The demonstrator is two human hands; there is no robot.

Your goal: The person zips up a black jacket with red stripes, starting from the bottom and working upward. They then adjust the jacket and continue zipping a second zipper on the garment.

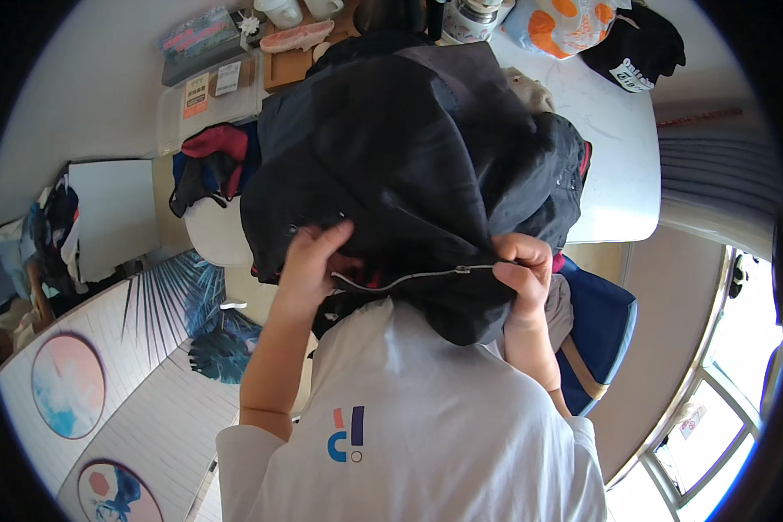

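A large black jacket (391,163) lies bunched over the table and hangs over its near edge against my white T-shirt. Along its lower part runs a silver zip (404,277), with the metal slider (462,269) towards the right. My right hand (525,271) pinches the fabric at the zip's right end between thumb and fingers. At the zip's left end my left hand (316,258) grips the jacket's edge, its thumb on top and its other fingers partly hidden by the cloth. Red lining shows in the gap beside those fingers.
A white table (613,163) carries a black cap (636,49), a plastic bag (558,26), a steel-topped flask (470,19) and a clear plastic box (209,98). Red and dark cloth (215,156) hangs at the left. A blue chair (597,320) stands at the right.
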